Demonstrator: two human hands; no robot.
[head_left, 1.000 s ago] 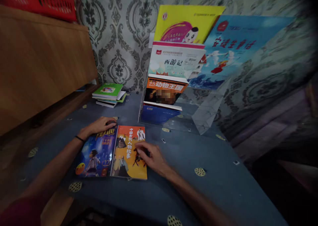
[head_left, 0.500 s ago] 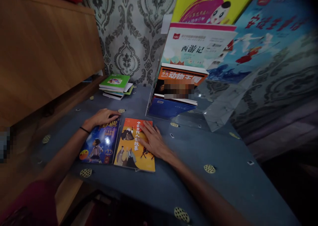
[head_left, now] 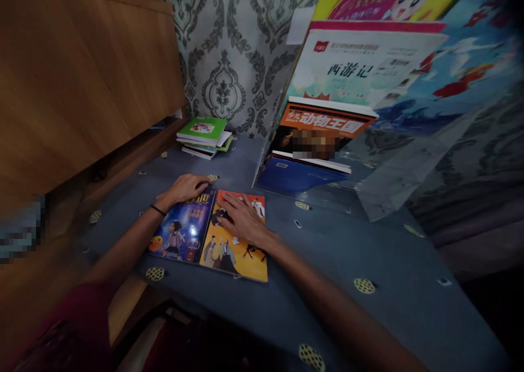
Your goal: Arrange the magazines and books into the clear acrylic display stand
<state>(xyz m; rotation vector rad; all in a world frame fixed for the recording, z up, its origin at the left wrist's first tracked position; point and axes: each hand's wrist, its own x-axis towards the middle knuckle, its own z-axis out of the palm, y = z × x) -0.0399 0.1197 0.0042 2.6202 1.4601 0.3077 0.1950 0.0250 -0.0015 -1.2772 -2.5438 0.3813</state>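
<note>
Two books lie side by side on the table. The blue book (head_left: pixel 176 235), with a cartoon child on its cover, is on the left. My left hand (head_left: pixel 186 189) rests over its upper edge, fingers stretched toward the top right corner. On the right lies the orange-and-yellow book (head_left: pixel 229 257) with drawn figures in robes. My right hand (head_left: pixel 243 216) lies flat across its upper half, fingers spread and hiding the title. Neither hand is closed around anything.
A clear display rack (head_left: pixel 385 197) holds several upright books, among them an orange-and-black book (head_left: pixel 295 118). Toward the wall sits a small stack of books topped by a green book (head_left: pixel 200 127). A wooden cabinet (head_left: pixel 90 77) stands at the left. Patterned cloth covers the table (head_left: pixel 327 252).
My right hand has slid left across the orange-and-yellow book, from its right side to its upper middle. My left hand stays on the blue book. The whole view has shifted slightly.
</note>
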